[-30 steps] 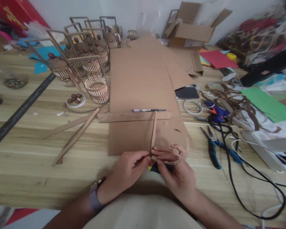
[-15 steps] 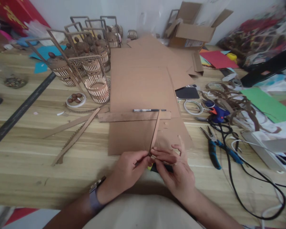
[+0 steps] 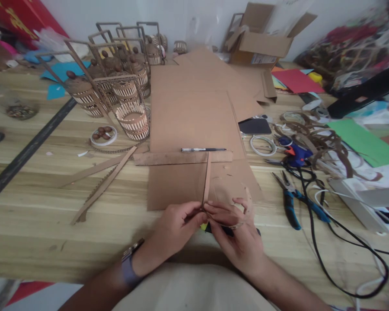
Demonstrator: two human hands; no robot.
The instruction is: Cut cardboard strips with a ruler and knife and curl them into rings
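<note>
A narrow cardboard strip [image 3: 207, 179] points away from me, its near end pinched in my fingers. My left hand [image 3: 180, 226] is closed on that end, thumb against forefinger, with a watch on the wrist. My right hand [image 3: 236, 233] meets it there, fingertips closed on the same end; a thin curled sliver [image 3: 249, 203] shows by its fingers. Under the right hand lies a black and yellow-green tool [image 3: 205, 226], mostly hidden. Beyond the hands, a pen [image 3: 203, 150] rests along a wider cardboard strip [image 3: 181, 158] on a large cardboard sheet [image 3: 194, 116].
Small lantern-like baskets [image 3: 131, 123] with tall handles crowd the back left, beside a ring of brown beads [image 3: 103, 135]. Loose notched strips [image 3: 103, 185] lie left. To the right are pliers [image 3: 291, 201], a blue glue gun [image 3: 294, 151] and looping black cable [image 3: 314, 246].
The far end of the narrow cardboard strip has swung left, so it stands more nearly straight. Both hands keep their hold, with only slight finger movement.
</note>
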